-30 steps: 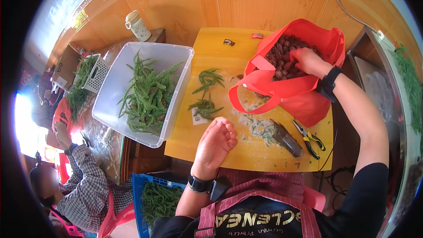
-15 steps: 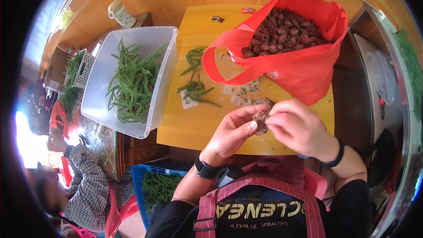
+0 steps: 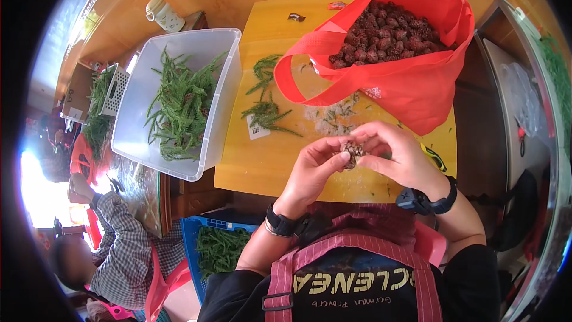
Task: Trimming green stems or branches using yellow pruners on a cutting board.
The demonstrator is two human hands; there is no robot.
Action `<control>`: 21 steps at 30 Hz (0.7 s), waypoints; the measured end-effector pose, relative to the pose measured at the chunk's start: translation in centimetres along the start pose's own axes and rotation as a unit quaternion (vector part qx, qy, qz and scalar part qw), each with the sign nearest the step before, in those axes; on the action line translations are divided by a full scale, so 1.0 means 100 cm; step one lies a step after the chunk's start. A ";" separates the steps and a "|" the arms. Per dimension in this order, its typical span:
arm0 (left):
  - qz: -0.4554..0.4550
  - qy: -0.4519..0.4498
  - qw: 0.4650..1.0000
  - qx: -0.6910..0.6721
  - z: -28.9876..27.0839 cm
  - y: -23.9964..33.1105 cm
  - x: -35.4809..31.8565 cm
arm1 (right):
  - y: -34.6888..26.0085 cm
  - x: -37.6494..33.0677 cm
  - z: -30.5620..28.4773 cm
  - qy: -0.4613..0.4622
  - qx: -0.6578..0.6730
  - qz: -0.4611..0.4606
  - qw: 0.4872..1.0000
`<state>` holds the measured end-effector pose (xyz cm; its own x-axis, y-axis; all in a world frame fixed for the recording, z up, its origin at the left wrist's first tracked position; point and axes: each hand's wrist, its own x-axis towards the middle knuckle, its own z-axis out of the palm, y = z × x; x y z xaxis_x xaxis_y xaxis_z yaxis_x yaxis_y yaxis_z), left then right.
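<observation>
Centre frame, over the yellow counter point(image 3: 262, 164): the left hand point(image 3: 313, 170) and right hand point(image 3: 396, 155) both pinch one small brown cone-like piece point(image 3: 351, 154). It looks light, scaly, brittle; fingertip grip on its sides suits it.

On the table point(image 3: 262, 167), a bag point(image 3: 411, 83) of cones point(image 3: 390, 33) stands at the right rear, sprigs point(image 3: 265, 110) left of it. A tub point(image 3: 205, 143) of sprigs sits at the table's left edge. Both hands point(image 3: 313, 173) point(image 3: 405, 158) meet around a cone point(image 3: 353, 154) over the near edge.
</observation>
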<state>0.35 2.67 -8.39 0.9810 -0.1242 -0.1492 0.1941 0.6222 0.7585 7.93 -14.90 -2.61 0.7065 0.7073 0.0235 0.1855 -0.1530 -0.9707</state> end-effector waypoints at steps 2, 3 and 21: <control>0.039 -0.012 0.998 0.049 0.004 0.001 0.001 | 0.003 0.003 0.001 -0.034 -0.009 -0.015 0.999; 0.037 -0.012 0.998 0.049 0.005 0.003 0.000 | 0.004 0.002 0.000 -0.033 -0.009 -0.014 0.999; 0.072 0.064 0.989 0.115 -0.011 0.009 -0.008 | 0.060 0.016 -0.025 0.112 -0.317 -0.070 0.939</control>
<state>-0.23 4.24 -8.28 0.9934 0.0613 -0.0969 0.0610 0.4324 0.8996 11.87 -16.46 -7.75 0.7576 0.5993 0.2586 0.6062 -0.4992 -0.6192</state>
